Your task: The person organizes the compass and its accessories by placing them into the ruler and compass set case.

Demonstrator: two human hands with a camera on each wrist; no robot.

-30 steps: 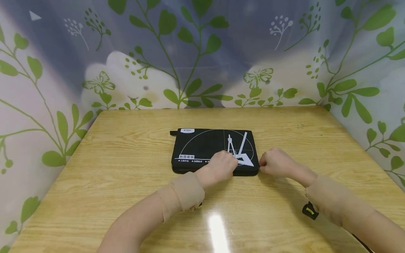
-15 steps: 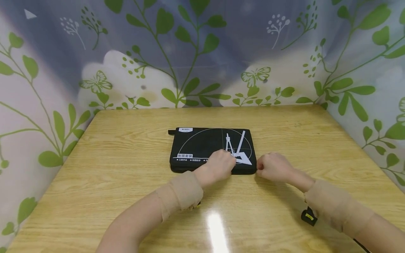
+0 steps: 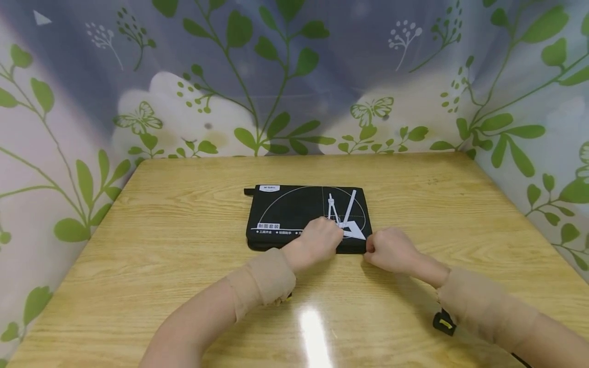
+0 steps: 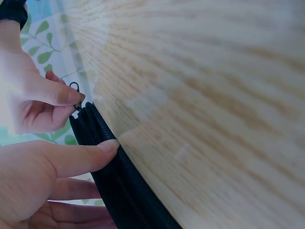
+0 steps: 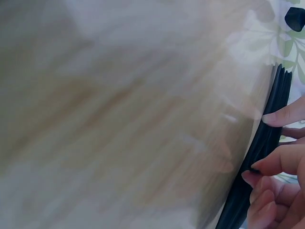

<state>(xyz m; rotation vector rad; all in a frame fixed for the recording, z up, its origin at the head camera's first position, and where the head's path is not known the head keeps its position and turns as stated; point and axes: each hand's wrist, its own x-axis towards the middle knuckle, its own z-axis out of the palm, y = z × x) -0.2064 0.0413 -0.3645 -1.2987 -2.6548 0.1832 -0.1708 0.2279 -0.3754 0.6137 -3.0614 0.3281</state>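
A black zip case (image 3: 287,209) with a printed compass, ruler and set square lies flat on the wooden table in the head view. My left hand (image 3: 317,241) grips its front edge right of the middle, thumb on the zipped side in the left wrist view. At the front right corner, my right hand (image 3: 391,250) pinches the zipper pull (image 4: 75,88) between thumb and index finger. The zipper teeth (image 4: 126,191) run along the case's side, and look closed beside my left thumb. In the right wrist view, fingertips mostly cover the pull.
A short fabric loop (image 3: 249,191) sticks out at the case's far left corner. The wooden table (image 3: 184,204) extends around the case, with a bright reflection near the front. Leaf-patterned cloth (image 3: 276,76) hangs behind the table and along both sides.
My right hand has moved slightly left and toward me, from beside the case's right side to its front right corner. My left hand keeps its grip; the view shifted slightly.
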